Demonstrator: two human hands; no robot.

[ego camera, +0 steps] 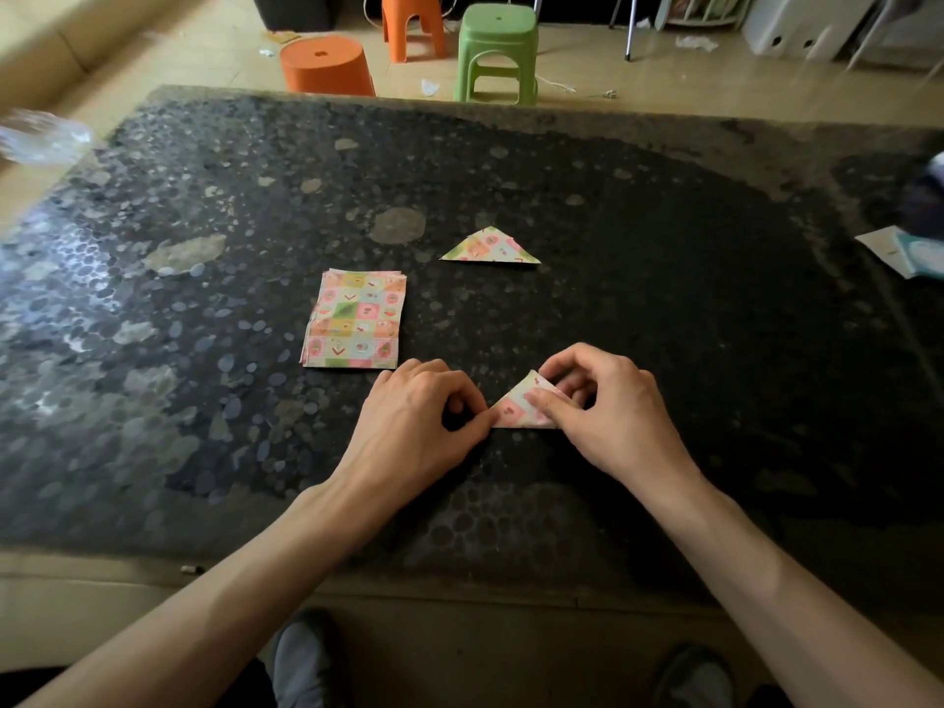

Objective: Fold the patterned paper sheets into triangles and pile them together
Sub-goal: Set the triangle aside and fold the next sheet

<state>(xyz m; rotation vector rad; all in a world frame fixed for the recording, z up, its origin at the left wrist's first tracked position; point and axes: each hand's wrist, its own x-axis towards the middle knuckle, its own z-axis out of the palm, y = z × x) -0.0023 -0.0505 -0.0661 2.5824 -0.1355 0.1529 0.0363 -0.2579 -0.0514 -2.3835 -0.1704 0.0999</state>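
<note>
Head view. Left hand (419, 419) and right hand (610, 411) are both on one small folded triangle (518, 408), which lies flat on the dark speckled table (715, 324). Left thumb and forefinger are curled, pinching the triangle's left corner. Right thumb lies across the patterned face, and right forefinger is curled onto the top point. The other right fingers are curled behind the paper; contact there cannot be told. The triangle's long edge faces the person. Stack of sheets (355, 319), flat squares, sits just beyond the left knuckles, not touching them. Finished triangle (490, 246) lies well beyond both sets of fingertips, apart from the stack. Green stool (498, 53) and orange stool (327, 66) stand on the floor past the far table edge.
</note>
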